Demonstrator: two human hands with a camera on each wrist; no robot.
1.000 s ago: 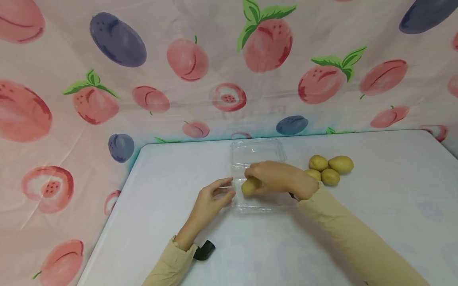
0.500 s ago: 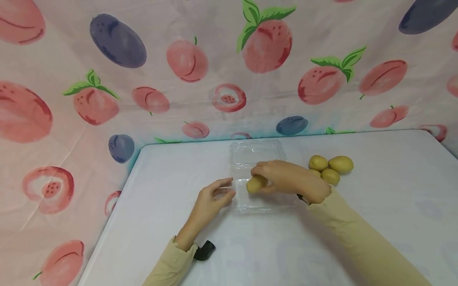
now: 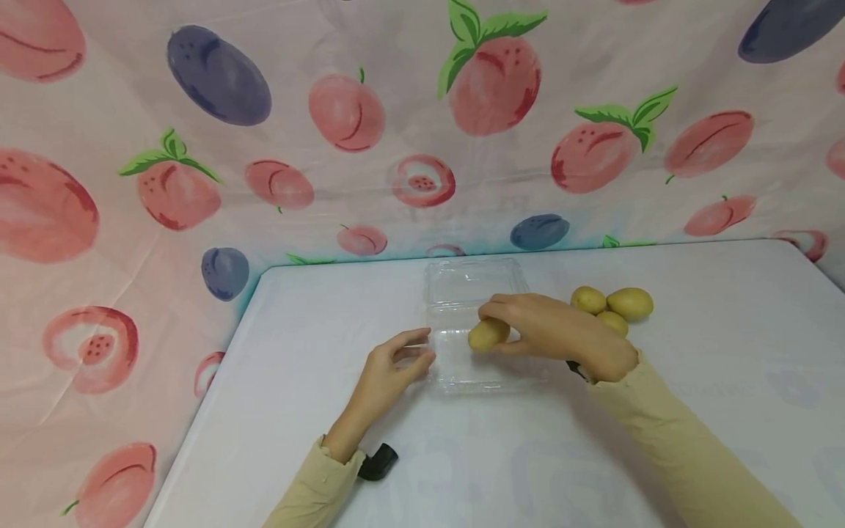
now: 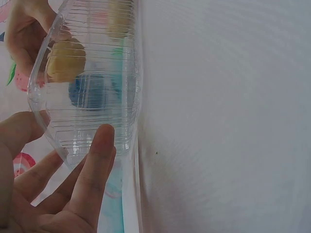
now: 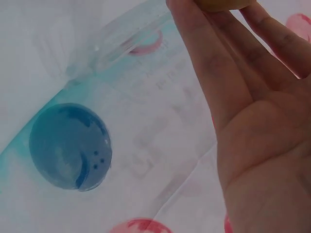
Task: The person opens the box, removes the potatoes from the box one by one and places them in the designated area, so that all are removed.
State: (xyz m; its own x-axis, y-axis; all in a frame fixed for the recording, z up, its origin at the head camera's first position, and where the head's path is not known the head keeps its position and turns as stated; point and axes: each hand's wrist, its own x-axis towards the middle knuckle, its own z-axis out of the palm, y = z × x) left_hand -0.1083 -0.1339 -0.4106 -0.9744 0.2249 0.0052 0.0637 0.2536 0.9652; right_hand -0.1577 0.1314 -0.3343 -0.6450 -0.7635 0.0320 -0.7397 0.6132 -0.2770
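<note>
My right hand (image 3: 544,323) grips a yellow-brown potato (image 3: 488,335) over the clear plastic clamshell box (image 3: 455,383). The potato is tilted, with the fingers on top and the thumb low at its side. Through the ribbed box wall, the left wrist view shows this potato (image 4: 67,60) and the right hand (image 4: 29,36). My left hand (image 3: 389,370) touches the box's left edge with spread, relaxed fingers. Those fingertips (image 4: 103,138) overlap the side wall in the left wrist view. In the right wrist view only the potato's lower edge (image 5: 226,5) shows.
The box lid (image 3: 475,282) lies open towards the back of the white table (image 3: 317,315). Several more potatoes (image 3: 630,303) are grouped right of the box, partly hidden by the right hand. A fruit-printed cloth (image 3: 370,183) hangs behind the table.
My right hand has drawn the potato rightwards and slightly back over the box, its forearm shifting right too and covering more of the potato group. The left hand has stayed at the box edge.
</note>
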